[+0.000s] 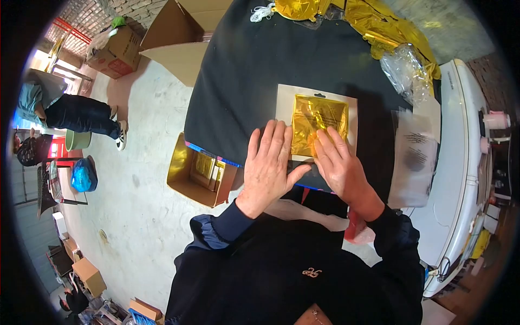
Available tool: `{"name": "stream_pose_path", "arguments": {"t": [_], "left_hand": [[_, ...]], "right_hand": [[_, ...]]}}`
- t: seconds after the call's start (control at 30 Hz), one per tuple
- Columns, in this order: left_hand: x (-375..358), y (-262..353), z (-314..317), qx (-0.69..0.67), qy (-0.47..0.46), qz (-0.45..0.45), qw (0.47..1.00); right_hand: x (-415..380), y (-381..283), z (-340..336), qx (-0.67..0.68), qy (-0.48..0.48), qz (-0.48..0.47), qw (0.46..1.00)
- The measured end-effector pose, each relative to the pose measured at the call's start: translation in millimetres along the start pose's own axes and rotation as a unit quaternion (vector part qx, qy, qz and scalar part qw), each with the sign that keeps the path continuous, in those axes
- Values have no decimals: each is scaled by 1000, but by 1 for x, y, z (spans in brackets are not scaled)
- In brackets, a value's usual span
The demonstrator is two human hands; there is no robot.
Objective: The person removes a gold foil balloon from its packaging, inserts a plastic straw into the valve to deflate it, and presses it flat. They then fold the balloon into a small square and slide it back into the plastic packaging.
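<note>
- Gold foil packet [320, 115]: lies flat on the pale backing card [352, 116], close to square, its slightly longer axis running away from the person.
- Card: its edge with the dark hanger slot [319, 95] points away from the person; it sits slightly turned clockwise on the black tablecloth [254, 70].
- Left hand [269, 168]: palm down over the card's left edge, fingers straight and unclenched, thumb spread along the near edge.
- Right hand [344, 170]: fingers extended over the packet's near right part, unclenched; how hard they press, I cannot tell.
- Right of the card: a stack of clear bags [414, 162].
- Beyond the card, to the right: crumpled clear plastic [403, 70] and gold foil sheets [382, 24].
</note>
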State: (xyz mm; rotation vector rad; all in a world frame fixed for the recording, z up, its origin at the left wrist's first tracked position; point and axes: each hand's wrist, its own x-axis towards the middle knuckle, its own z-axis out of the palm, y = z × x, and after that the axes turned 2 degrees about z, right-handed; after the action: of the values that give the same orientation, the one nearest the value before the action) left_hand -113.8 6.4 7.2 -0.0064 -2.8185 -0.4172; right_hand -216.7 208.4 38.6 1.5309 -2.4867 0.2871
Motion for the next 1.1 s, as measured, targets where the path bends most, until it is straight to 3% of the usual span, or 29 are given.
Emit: {"name": "stream_pose_path", "arguments": {"t": [0.3,1.1], "left_hand": [[5,2,4,63,45,-3,997],[14,-7,11,-18,68,-6,998]], "right_hand": [[-5,-5,8,-37,4,0,999],[4,-15,7,-40,18,27,999]]}}
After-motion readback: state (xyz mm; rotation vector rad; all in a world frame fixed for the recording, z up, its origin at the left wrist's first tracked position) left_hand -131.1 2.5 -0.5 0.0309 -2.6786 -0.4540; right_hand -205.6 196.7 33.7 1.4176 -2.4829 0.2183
